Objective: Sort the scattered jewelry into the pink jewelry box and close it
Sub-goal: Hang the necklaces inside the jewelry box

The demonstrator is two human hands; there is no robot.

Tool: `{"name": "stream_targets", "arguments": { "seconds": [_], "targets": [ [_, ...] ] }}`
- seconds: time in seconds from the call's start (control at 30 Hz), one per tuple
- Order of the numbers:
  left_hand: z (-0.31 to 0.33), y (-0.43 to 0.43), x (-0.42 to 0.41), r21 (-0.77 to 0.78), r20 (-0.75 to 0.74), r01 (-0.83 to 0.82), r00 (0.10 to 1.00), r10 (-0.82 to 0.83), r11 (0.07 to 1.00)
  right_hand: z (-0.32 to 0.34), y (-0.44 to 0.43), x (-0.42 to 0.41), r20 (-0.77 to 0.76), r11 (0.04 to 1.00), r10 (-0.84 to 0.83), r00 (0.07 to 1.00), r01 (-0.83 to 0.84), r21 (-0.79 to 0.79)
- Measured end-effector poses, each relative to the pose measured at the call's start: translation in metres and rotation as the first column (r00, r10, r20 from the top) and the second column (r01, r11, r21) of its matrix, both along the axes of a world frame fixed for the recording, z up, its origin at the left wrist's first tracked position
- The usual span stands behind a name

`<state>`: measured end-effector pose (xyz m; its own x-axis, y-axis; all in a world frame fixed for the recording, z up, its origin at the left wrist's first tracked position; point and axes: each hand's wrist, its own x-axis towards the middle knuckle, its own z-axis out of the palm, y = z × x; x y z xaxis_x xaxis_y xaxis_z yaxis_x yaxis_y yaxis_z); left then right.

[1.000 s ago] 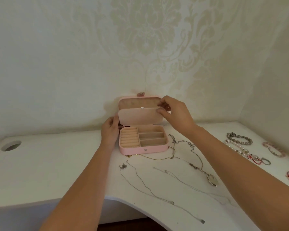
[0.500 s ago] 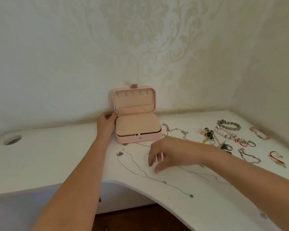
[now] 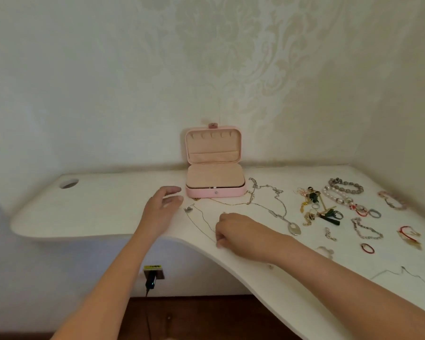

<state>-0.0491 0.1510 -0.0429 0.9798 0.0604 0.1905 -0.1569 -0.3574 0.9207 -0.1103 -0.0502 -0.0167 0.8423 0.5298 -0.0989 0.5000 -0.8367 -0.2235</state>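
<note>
Silver chain necklace, thin and limp, lies mid-frame below the open pink jewelry box. Expect it to slither and tangle, so lift it near the pendant. Your right hand curls, apparently pinching it; your left hand hovers relaxed, holding nothing.

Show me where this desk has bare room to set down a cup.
The widest bare patch of the desk lies left, between the round cable hole, the left hand and the pink jewelry box. Right of the box it is crowded: necklaces, bracelets, and the right hand pinching a thin chain.
</note>
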Motion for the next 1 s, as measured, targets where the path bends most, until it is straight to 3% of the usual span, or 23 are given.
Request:
{"name": "stream_targets", "arguments": {
  "seconds": [0.1, 0.2, 0.27, 0.37, 0.43, 0.5, 0.57, 0.63, 0.7, 0.8, 0.9, 1.0],
  "targets": [
    [-0.001, -0.001, -0.025, 0.090, 0.032, 0.174, 0.984, -0.178, 0.981, 0.000, -0.002, -0.006, 0.022, 0.996, 0.065, 0.998, -0.066, 0.054],
    [-0.004, -0.008, -0.040, 0.241, -0.053, 0.344, 0.938, -0.342, 0.907, 0.011, -0.010, -0.007, -0.092, 0.937, 0.044, 0.995, -0.009, 0.351],
    [-0.006, -0.012, -0.044, 0.270, -0.096, 0.388, 0.922, -0.376, 0.881, 0.019, -0.015, -0.002, -0.220, 0.805, 0.068, 0.973, 0.076, 0.588],
    [-0.005, -0.016, -0.045, 0.206, -0.079, 0.342, 0.940, -0.333, 0.917, 0.029, -0.021, 0.001, -0.383, 0.557, 0.290, 0.877, 0.171, 0.813],
    [0.001, -0.017, -0.047, 0.171, -0.068, 0.265, 0.964, -0.257, 0.949, 0.036, -0.024, 0.001, -0.425, 0.480, 0.366, 0.828, 0.224, 0.848],
    [0.008, -0.013, -0.045, -0.010, -0.096, 0.168, 0.981, -0.168, 0.986, 0.042, -0.028, 0.002, -0.457, 0.438, 0.377, 0.805, 0.279, 0.854],
    [0.015, -0.007, -0.045, -0.351, -0.153, 0.096, 0.975, -0.159, 0.931, 0.049, -0.036, 0.005, -0.465, 0.440, 0.333, 0.820, 0.300, 0.846],
    [0.021, -0.001, -0.046, -0.671, -0.179, 0.036, 0.961, -0.209, 0.741, 0.055, -0.047, 0.009, -0.468, 0.449, 0.283, 0.837, 0.316, 0.836],
    [0.025, 0.002, -0.047, -0.822, -0.185, -0.012, 0.951, -0.248, 0.570, 0.060, -0.057, 0.012, -0.490, 0.405, 0.287, 0.823, 0.360, 0.841],
    [0.027, 0.003, -0.050, -0.882, -0.184, -0.018, 0.933, -0.309, 0.472, 0.067, -0.071, 0.018, -0.508, 0.355, 0.302, 0.806, 0.400, 0.845],
    [0.027, 0.005, -0.052, -0.889, -0.155, 0.024, 0.924, -0.349, 0.457, 0.072, -0.079, 0.019, -0.492, 0.499, 0.197, 0.848, 0.345, 0.795],
    [0.032, 0.007, -0.051, -0.861, -0.135, 0.050, 0.937, -0.322, 0.506, 0.077, -0.084, 0.015, -0.459, 0.605, 0.149, 0.876, 0.286, 0.743]
  ]
}}
